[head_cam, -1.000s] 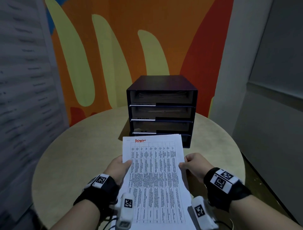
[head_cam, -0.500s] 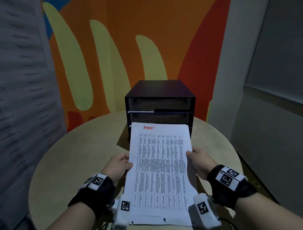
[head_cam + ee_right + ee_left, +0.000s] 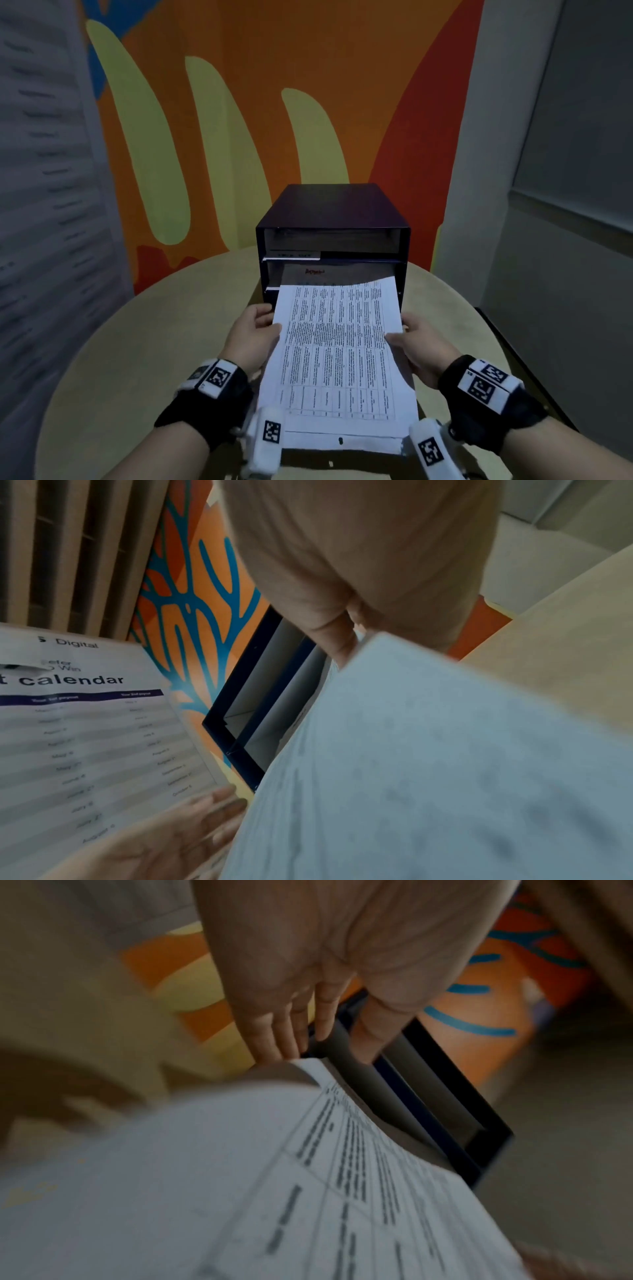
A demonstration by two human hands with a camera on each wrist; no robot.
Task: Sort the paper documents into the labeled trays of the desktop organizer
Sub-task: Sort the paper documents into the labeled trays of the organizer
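Holding a printed sheet (image 3: 342, 349) lengthwise, long axis running straight away from the body toward the desktop organizer (image 3: 332, 219), far short edge already inside the second slot from the top, near edge hanging toward the table's near edge. Thin white paper, matte, dense black table grid w/ small text, red handwritten word at the far end in the slot's shadow, not legible. Slight bow across the sheet, right far corner curling up. Left hand (image 3: 251, 337) on the sheet's left long edge, thumb on top, fingers (image 3: 284, 1031) pressed together & fairly straight under the paper in the left wrist view, pinching the edge. Right hand (image 3: 423, 347) on the right long edge, thumb over the top; fingers under the sheet hidden, so can't tell how they lie. Organizer: dark boxy shell, flat top, stacked open-front trays, pale label strip (image 3: 294, 255) on the top tray's lip, text too blurred to read. Standing near the far edge of the round, pale, smooth table (image 3: 137, 342). Another printed sheet headed "calendar" (image 3: 85, 723) at left in the right wrist view.
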